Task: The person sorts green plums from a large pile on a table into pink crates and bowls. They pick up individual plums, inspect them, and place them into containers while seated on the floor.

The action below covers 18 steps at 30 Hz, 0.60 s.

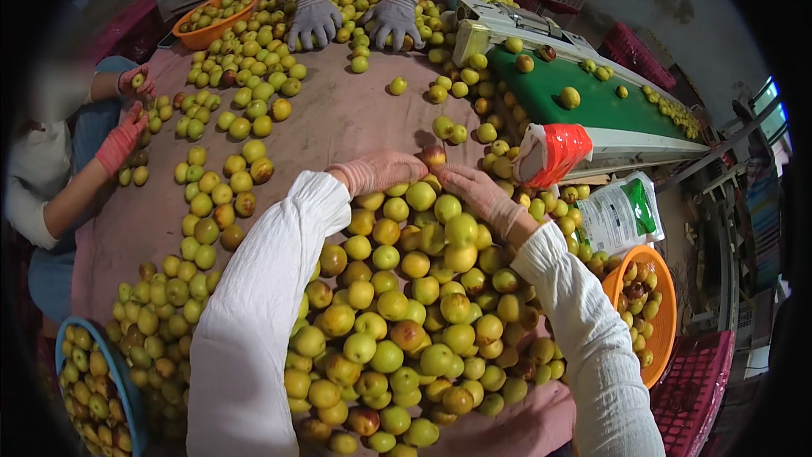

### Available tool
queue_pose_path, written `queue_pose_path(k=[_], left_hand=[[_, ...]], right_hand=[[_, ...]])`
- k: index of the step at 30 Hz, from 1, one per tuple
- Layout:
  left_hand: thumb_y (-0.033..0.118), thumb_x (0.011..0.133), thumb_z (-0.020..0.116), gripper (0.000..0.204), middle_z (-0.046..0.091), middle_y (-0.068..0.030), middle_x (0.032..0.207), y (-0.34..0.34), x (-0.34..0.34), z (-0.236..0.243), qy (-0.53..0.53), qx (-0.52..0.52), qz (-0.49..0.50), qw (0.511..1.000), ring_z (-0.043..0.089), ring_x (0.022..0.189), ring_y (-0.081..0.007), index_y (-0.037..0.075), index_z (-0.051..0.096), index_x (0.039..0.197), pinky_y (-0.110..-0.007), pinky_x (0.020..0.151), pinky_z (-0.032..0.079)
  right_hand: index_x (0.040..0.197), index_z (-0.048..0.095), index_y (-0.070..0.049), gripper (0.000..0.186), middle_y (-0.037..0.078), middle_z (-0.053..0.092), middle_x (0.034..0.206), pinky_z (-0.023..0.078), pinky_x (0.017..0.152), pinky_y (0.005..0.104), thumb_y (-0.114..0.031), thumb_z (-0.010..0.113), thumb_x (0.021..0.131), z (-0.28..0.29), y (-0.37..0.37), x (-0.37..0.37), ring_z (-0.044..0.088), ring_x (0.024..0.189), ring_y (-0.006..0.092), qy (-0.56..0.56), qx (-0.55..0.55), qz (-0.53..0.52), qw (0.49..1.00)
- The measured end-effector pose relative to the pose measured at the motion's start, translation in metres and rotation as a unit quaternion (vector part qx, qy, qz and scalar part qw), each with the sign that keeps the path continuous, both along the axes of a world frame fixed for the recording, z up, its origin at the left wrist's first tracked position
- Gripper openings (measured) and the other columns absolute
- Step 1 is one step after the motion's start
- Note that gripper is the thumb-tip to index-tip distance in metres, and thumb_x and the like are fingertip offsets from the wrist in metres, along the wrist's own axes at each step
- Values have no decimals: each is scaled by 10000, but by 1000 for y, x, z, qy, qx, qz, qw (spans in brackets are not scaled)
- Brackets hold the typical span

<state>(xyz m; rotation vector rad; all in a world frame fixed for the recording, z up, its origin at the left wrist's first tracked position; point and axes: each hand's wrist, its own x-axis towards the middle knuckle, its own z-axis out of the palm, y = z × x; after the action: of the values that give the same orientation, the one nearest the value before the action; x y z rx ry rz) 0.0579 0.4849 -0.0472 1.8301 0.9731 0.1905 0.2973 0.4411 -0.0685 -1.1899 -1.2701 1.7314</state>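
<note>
A large heap of yellow-green jujubes (389, 305), many with brown-red patches, lies between my forearms. My left hand (381, 172), in a thin pinkish glove, curves around the heap's far edge, fingers stretched out and pointing right. From the other side my right hand (482, 190), gloved alike, rests against the fruit with its fingers extended toward the left. A reddish-brown jujube (433, 156) sits between the two sets of fingertips. Neither hand is closed around a fruit. The palms are partly hidden.
A green conveyor belt (541, 89) carries scattered jujubes at far right. Co-workers' grey gloves (315, 20) and pink gloves (123, 142) handle fruit across and at left. Orange basket (664, 334), blue basket (127, 389), red-and-white bag (554, 155) and white-green packet (609, 216) border the pink cloth (330, 101).
</note>
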Motion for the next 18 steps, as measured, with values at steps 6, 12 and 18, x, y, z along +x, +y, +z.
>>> queue_pose_path(k=[6, 12, 18], left_hand=[[502, 972, 521, 581, 622, -126, 1291, -96, -48, 27, 53, -49, -56, 996, 550, 1203, -221, 35, 597, 1308, -335, 1057, 386], [458, 974, 515, 481, 665, -130, 1222, -196, -91, 67, 135, 29, 29, 990, 615, 1136, -269, 123, 601, 1308, -352, 998, 440], [418, 941, 495, 409, 650, -100, 1176, -297, -105, 97, 211, 259, 98, 938, 551, 1163, -290, 197, 629, 1258, -439, 1021, 399]], right_hand=[[1343, 591, -90, 478, 83, 638, 1270, 420, 1018, 287, -405, 587, 983, 35, -94, -29, 561, 1182, 178, -160, 58, 109, 979], [1297, 622, -144, 563, 140, 677, 1194, 446, 988, 355, -577, 533, 948, 69, -153, -52, 609, 1147, 286, -314, 132, 235, 910], [1293, 585, -177, 493, 107, 562, 1340, 433, 1025, 445, -532, 494, 964, 97, -224, -23, 513, 1252, 360, -435, 343, 242, 797]])
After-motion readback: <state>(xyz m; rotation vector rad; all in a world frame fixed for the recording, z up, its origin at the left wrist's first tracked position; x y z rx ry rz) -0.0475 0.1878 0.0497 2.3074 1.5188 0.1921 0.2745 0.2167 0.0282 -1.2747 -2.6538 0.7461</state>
